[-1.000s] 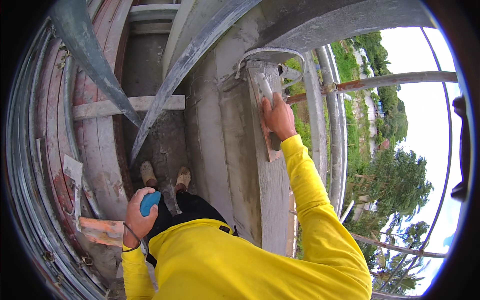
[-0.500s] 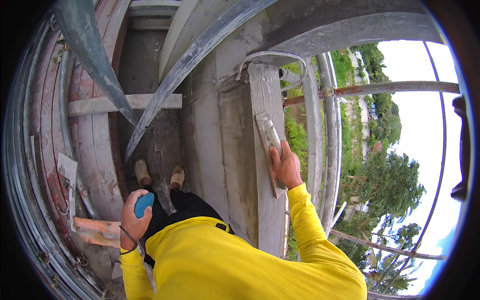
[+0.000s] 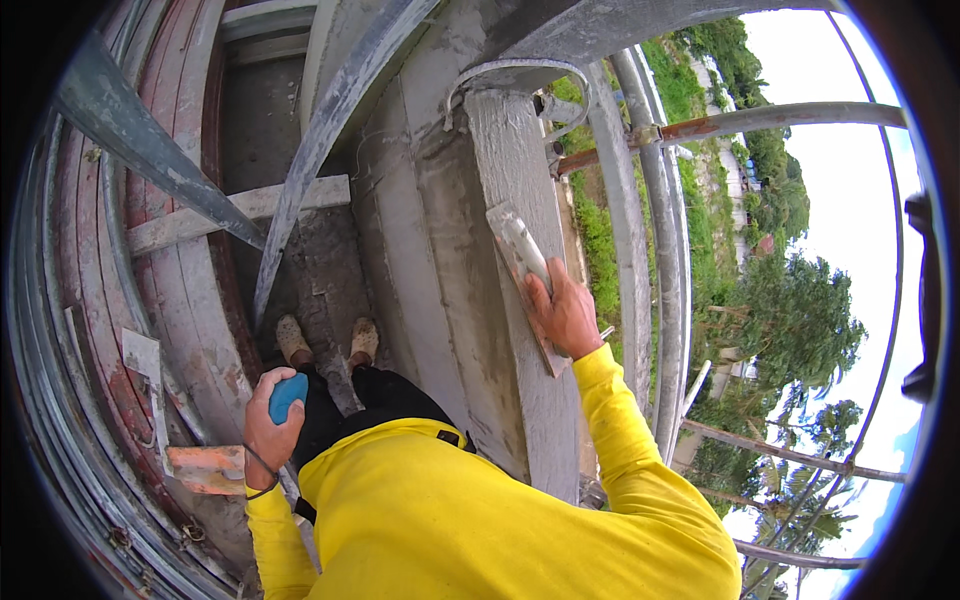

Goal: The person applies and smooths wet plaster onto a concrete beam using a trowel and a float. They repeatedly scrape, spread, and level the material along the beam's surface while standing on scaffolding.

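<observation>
Trowel (image 3: pixel 523 243) has slid away from the looped hose (image 3: pixel 520 64).

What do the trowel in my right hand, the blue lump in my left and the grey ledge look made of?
Trowel blade: perhaps metal, perhaps wood; it's thin, grey-smeared and brownish along the edge. Its handle is pale and smooth-looking, maybe plastic or painted wood.
Blue lump: possibly sponge or foam, judging by its matte, even colour.
Ledge: likely cement or concrete, given its dull grey, roughish surface.
</observation>
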Motion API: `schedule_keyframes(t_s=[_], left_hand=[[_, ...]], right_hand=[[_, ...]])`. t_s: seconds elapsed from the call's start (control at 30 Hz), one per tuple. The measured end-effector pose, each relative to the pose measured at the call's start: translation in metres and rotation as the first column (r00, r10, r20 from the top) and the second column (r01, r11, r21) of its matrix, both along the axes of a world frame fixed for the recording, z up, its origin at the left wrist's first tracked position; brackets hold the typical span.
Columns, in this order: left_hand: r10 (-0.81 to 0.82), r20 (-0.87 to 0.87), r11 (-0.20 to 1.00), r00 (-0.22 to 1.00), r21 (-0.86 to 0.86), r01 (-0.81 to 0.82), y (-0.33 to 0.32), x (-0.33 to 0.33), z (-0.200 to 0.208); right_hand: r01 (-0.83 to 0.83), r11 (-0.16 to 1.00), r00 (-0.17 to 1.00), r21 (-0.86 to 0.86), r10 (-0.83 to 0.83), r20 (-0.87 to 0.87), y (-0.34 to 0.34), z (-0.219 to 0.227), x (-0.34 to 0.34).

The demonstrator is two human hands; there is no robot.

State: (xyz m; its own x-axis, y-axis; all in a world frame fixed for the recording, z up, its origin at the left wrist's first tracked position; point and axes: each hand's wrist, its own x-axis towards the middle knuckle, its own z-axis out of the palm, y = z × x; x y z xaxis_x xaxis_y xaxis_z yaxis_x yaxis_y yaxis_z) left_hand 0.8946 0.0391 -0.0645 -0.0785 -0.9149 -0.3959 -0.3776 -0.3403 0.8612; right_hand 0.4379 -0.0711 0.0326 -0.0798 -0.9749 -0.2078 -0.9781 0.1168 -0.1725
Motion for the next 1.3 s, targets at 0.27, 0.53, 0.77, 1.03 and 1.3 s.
schedule_keyframes(t_s=[0.27, 0.53, 0.77, 1.03, 1.3], left_hand=[[-0.034, -0.019, 0.998, 0.999, -0.058, 0.033, -0.007, -0.001, -0.007], [-0.083, 0.015, 0.996, 0.996, -0.038, 0.084, -0.028, -0.007, 0.011], [-0.064, 0.009, 0.998, 0.998, 0.025, 0.063, -0.003, 0.011, -0.004], [-0.243, 0.086, 0.959, 0.966, -0.126, 0.253, -0.058, -0.029, 0.032], [-0.226, 0.098, 0.974, 0.969, 0.042, 0.222, -0.041, -0.028, 0.023]], right_hand=[[0.116, 0.993, 0.993, -0.006, -0.116, 0.005, 0.04, -0.001, -0.011], [0.01, 0.984, 1.0, -0.179, -0.012, -0.012, -0.064, -0.016, -0.01], [0.115, 0.993, 0.992, 0.015, -0.115, 0.051, 0.09, 0.001, -0.014], [0.047, 0.912, 0.999, -0.407, -0.034, 0.041, -0.125, -0.044, -0.047], [0.27, 0.963, 0.952, 0.021, -0.27, 0.146, 0.155, 0.009, -0.037]])
